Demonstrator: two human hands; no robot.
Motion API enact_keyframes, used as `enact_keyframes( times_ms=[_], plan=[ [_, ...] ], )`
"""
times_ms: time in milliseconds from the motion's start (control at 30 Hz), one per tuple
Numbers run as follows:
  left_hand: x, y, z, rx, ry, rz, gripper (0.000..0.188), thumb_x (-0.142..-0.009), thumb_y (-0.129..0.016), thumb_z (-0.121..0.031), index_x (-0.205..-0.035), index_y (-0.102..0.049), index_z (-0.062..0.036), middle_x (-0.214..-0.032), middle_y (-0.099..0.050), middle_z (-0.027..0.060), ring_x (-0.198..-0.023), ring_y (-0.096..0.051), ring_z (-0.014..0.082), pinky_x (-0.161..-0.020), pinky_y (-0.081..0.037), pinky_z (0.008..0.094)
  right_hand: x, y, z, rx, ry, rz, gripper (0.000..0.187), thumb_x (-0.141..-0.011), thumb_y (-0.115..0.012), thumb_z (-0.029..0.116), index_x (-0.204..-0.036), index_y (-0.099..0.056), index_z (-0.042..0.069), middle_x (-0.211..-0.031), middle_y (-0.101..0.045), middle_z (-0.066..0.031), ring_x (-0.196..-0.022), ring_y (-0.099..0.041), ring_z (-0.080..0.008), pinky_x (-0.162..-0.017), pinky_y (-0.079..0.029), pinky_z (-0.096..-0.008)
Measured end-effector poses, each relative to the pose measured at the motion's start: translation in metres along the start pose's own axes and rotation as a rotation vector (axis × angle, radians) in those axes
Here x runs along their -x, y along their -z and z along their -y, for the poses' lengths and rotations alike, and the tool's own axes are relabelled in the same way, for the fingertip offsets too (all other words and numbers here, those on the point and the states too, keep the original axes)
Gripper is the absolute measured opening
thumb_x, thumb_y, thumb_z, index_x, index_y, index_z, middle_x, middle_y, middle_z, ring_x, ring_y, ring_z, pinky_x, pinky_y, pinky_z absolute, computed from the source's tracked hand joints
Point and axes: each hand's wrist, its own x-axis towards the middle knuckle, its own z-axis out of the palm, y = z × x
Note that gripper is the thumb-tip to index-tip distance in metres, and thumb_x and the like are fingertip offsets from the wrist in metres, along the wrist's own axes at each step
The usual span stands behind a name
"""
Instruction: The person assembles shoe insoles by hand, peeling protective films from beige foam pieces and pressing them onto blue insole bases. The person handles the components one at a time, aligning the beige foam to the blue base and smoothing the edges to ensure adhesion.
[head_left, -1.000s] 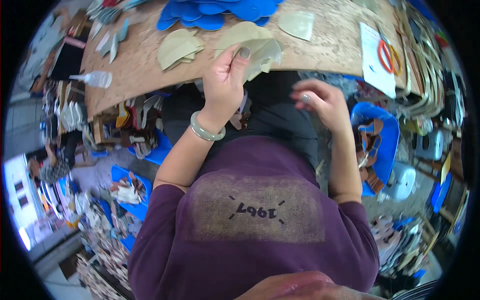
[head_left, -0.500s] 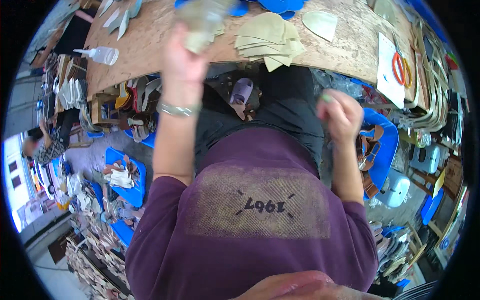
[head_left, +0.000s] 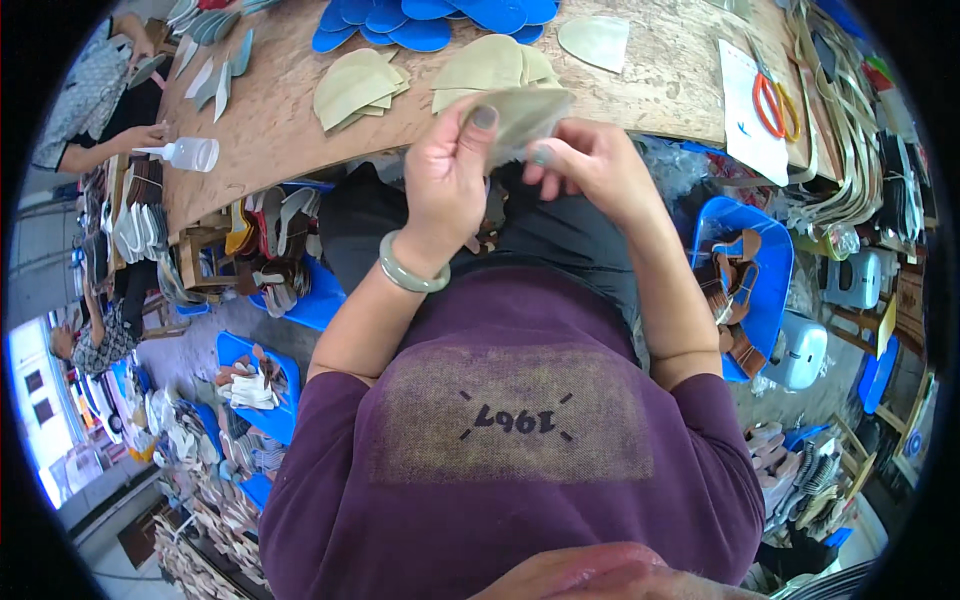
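Observation:
Both of my hands hold one beige curved shoe piece [head_left: 522, 112] over my lap, just in front of the wooden table [head_left: 270, 130]. My left hand [head_left: 448, 180], with a pale green bangle on the wrist, pinches its left side with the thumb on top. My right hand [head_left: 590, 165] grips its lower right edge. On the table behind lie two stacks of the same beige pieces [head_left: 352, 88] and a single one [head_left: 595, 42] farther right.
Blue sole shapes [head_left: 420, 20] lie at the table's far edge. A clear bottle [head_left: 190, 153] stands at the left by another person's hand [head_left: 145, 135]. Orange-handled scissors [head_left: 768, 100] rest on white paper at right. Blue bins [head_left: 750, 270] of shoe parts flank my seat.
My left hand came back from the table with a beige piece, and my right hand rose from my lap to meet it. Both now hold the piece.

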Motion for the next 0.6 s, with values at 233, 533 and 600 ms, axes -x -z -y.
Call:
enact_keyframes(
  times_ms=[233,533,600],
  plan=[
    [-0.003,0.009,-0.003,0.637,0.39,-0.084,0.027,-0.098,-0.048,-0.024,-0.104,-0.059,-0.0006,-0.101,-0.066,0.0155,-0.089,-0.065,0.021,-0.078,-0.054,0.0328,0.007,-0.031,-0.02,-0.16,0.086,-0.057,0.032,-0.09,-0.057,0.019,-0.06,-0.055,0.005,-0.056,-0.054,0.0004,-0.049,-0.046,-0.0061,-0.047,-0.036,-0.0216],
    [-0.013,0.02,0.014,0.623,0.452,-0.152,0.025,-0.098,-0.048,-0.022,-0.103,-0.06,0.0001,-0.098,-0.066,0.0124,-0.09,-0.066,0.0191,-0.081,-0.053,0.0322,0.06,-0.002,-0.045,0.071,0.191,-0.058,0.03,-0.087,-0.056,0.014,-0.059,-0.055,0.003,-0.054,-0.053,-0.0014,-0.048,-0.047,-0.009,-0.047,-0.036,-0.0253],
    [-0.03,0.048,0.022,0.596,0.343,-0.281,0.024,-0.097,-0.051,-0.021,-0.103,-0.06,0.0002,-0.096,-0.066,0.0102,-0.088,-0.065,0.0157,-0.08,-0.052,0.0287,0.075,0.016,-0.053,0.018,0.239,0.005,0.029,-0.086,-0.058,0.014,-0.059,-0.055,0.003,-0.055,-0.055,-0.0028,-0.049,-0.05,-0.0099,-0.047,-0.038,-0.0246]
  ],
)
